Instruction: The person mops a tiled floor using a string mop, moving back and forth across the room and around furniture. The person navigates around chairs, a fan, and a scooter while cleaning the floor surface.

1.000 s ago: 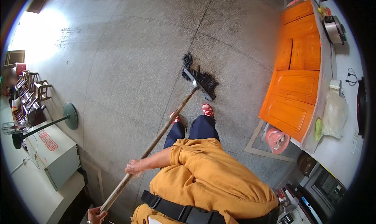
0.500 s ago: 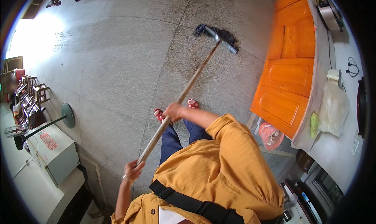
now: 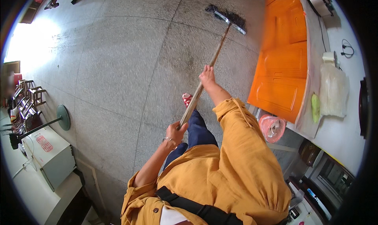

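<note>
A mop (image 3: 219, 50) with a long wooden handle reaches away from me, up and to the right. Its dark strands and metal crossbar lie on the grey floor near the orange cupboards. My right hand (image 3: 207, 77) is closed round the middle of the handle, the arm stretched forward. Close to my body, my left hand (image 3: 176, 132) grips the handle's near end, a bracelet on its wrist. The handle passes in front of my legs, over one red-and-white shoe (image 3: 187, 98). My other foot is hidden.
Orange cupboards (image 3: 278, 77) run along the right, under a counter holding a plastic bag (image 3: 333, 91) and a green vegetable (image 3: 315, 108). A pink-lined bin (image 3: 272, 128) stands at their near end. A fan on a round base (image 3: 63, 117), a white cabinet (image 3: 50, 156) and stools (image 3: 36, 96) are left.
The mop head has slid farther forward and slightly right. Both hands have moved forward and right with the handle, my right arm reaching out. One foot has stepped forward.
</note>
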### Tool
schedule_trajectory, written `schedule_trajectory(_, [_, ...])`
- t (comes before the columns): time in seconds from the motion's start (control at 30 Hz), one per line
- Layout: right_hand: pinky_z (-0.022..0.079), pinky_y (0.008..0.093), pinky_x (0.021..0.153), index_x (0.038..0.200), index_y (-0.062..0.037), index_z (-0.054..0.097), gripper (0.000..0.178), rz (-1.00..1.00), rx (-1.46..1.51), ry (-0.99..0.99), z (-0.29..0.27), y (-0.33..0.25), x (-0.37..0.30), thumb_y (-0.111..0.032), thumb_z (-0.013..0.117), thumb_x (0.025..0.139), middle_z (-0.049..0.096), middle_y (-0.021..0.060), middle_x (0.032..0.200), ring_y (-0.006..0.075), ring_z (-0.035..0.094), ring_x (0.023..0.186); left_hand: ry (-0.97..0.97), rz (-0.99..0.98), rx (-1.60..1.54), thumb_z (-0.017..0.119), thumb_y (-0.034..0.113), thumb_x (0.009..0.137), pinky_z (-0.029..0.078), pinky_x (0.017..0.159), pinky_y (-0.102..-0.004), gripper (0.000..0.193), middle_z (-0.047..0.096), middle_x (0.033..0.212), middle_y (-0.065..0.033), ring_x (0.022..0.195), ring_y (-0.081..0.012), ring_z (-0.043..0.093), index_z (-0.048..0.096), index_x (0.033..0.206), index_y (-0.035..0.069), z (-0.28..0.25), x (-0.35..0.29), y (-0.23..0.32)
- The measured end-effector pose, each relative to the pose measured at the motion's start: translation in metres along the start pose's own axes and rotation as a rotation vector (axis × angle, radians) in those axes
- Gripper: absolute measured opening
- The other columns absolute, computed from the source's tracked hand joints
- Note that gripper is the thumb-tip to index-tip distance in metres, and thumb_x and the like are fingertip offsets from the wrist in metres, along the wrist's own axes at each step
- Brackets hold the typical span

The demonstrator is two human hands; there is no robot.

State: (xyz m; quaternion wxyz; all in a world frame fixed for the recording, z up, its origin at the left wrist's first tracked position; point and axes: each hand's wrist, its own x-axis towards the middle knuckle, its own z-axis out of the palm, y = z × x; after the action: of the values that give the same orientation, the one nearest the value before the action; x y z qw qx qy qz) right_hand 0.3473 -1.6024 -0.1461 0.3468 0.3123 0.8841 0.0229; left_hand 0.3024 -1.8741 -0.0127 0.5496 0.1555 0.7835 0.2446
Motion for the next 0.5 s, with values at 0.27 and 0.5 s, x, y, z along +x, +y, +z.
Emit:
schedule_trajectory(0.27, [0.030, 0.0555, 0.089, 0.089, -0.0138, 0.063, 0.022, -0.552, 0.122, 0.068, 0.122, -0.289, -0.195, -0.023, 0.053, 0.072, 0.060, 0.0088, 0.090, 0.0284, 0.055, 0.091, 0.062, -0.255, 0.080, 0.063, 0.028, 0.077, 0.034, 0.042, -0.0248, 0.026, 0.045, 0.052, 0.0024, 0.048, -0.0054, 0.041, 0.062, 0.087, 0.003, -0.080, -0.222, -0.298])
schedule_trajectory(0.5, [0.047, 0.0329, 0.050, 0.067, -0.0089, 0.057, 0.007, -1.425, 0.491, 0.183, 0.136, -0.532, -0.423, -0.015, 0.054, 0.067, 0.057, 0.0053, 0.063, 0.0220, 0.059, 0.060, 0.173, -0.490, -0.028, 0.065, 0.016, 0.076, 0.029, 0.040, -0.0207, 0.022, 0.045, 0.055, 0.0056, 0.048, -0.0031, 0.039, 0.061, 0.086, -0.002, -0.177, -0.511, -0.422])
